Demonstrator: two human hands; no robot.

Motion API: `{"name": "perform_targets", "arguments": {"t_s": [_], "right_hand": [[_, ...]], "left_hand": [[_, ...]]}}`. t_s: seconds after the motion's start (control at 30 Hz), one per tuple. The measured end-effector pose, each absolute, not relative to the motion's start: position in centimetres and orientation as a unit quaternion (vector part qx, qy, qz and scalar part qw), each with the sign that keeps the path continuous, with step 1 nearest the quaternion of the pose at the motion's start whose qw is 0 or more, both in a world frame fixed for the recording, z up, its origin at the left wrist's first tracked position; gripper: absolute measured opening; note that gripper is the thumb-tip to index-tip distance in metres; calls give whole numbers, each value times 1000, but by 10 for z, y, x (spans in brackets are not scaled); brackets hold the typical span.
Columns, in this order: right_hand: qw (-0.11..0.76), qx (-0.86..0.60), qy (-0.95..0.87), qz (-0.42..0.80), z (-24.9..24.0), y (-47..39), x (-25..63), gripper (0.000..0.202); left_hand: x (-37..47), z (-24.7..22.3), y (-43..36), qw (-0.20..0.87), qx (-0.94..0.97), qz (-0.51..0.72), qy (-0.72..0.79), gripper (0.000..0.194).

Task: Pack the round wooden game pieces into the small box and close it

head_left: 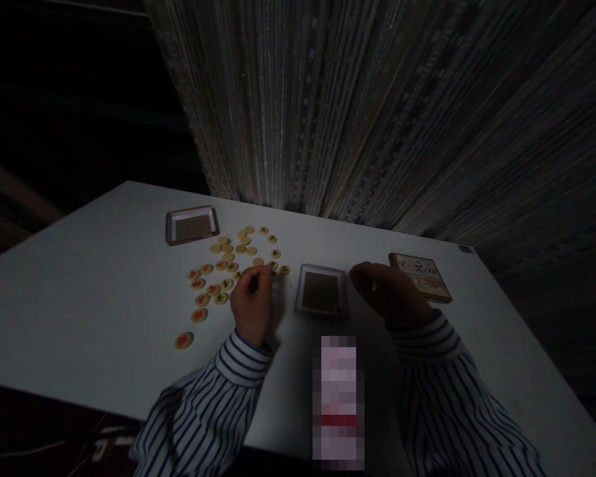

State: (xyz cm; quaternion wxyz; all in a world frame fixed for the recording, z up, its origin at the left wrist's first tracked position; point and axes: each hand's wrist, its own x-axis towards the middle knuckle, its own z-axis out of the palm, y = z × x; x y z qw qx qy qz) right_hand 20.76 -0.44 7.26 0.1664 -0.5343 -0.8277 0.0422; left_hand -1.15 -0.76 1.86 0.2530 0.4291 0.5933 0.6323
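Note:
My left hand [252, 305] is closed, with its fingers curled and the thumb pointing away, at the right edge of scattered round xiangqi pieces [213, 289]. Whatever it may pinch is hidden. A small open box tray [298, 291] lies between my hands, and one xiangqi piece [338, 310] shows in its near right corner. Just right of that tray, my right hand [395, 295] hovers with bent fingers pressed together; what they hold, if anything, cannot be made out. The pieces carry red or black characters, and several look blank on top.
A second shallow box [191, 239] sits at the far left of the white table [104, 278]. Beyond my right hand lies a flat box with a printed picture [422, 275]. A striped curtain [298, 106] hangs behind the table. A blurred pinkish patch [338, 384] covers the near middle.

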Motion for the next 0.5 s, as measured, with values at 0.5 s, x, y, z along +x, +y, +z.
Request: {"name": "perform_targets", "arguments": {"t_s": [0.5], "right_hand": [[176,-497,-850,27,69,-7,189,19]], "left_hand": [[-77,29,-16,201,396,668,597,19]]}}
